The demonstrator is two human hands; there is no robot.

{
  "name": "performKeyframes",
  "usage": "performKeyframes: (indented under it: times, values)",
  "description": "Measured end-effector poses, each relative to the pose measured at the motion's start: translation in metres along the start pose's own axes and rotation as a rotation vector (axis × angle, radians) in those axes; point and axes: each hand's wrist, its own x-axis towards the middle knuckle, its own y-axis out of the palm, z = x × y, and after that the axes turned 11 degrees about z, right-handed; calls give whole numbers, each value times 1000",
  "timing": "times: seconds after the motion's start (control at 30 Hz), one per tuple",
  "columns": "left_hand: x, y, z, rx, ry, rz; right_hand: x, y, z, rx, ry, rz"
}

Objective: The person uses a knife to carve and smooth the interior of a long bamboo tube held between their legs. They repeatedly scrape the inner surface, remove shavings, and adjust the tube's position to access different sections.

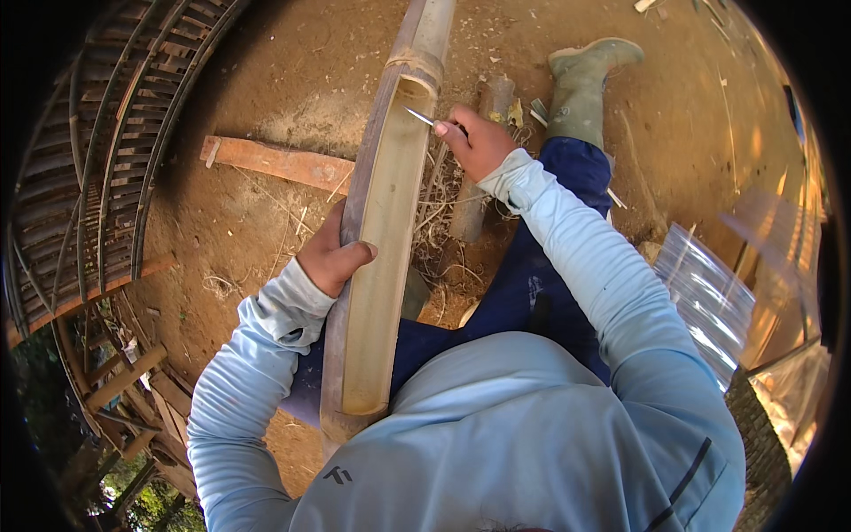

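Note:
A long bamboo pole point(378, 230) with one side cut open into a trough rests across my lap and reaches away from me. My left hand point(332, 254) grips its left edge about midway, the thumb on the rim and the other fingers hidden beneath. In my right hand point(479, 142) is a knife point(420, 116), held closed in the fingers, its short pointed blade directed left over the trough's far end. Whether the tip touches the bamboo I cannot tell. Just past the blade is a raised node ring point(415, 64).
Below the pole, a reddish wooden board point(275, 163) lies on the dirt floor. A short log point(479, 168) sits among shavings point(434, 230) between my legs. My right leg wears a green boot point(581, 84). Slatted bamboo racks point(115, 151) stand left; clear plastic sheeting point(705, 288) is at right.

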Motion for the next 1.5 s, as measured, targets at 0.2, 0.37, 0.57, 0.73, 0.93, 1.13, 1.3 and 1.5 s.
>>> performKeyframes:
  times: [0.2, 0.37, 0.57, 0.73, 0.93, 1.13, 1.3, 1.5]
  values:
    - [-1, 1, 5, 68, -22, -10, -11, 9, 8, -32, 68, -69]
    - [0, -3, 11, 33, 17, -27, 4, 6, 3, -15, 36, -73]
    - [0, -1, 4, 6, -21, -9, 5, 0, 3, -17, 79, -47]
    - [-1, 3, -2, 38, 4, -25, 5, -2, -1, -19, 88, -19]
    - [2, -5, 9, 124, 38, -56, 2, 1, -1, -16, -14, -40]
    - [2, -1, 8, 44, 35, -18, 1, 0, 12, -79, 68, -65]
    - [-2, 6, 3, 90, 10, -33, -3, 2, 4, -53, 97, -31]
    - [0, 2, -1, 105, 33, -34, -4, 4, 7, -32, 31, -31]
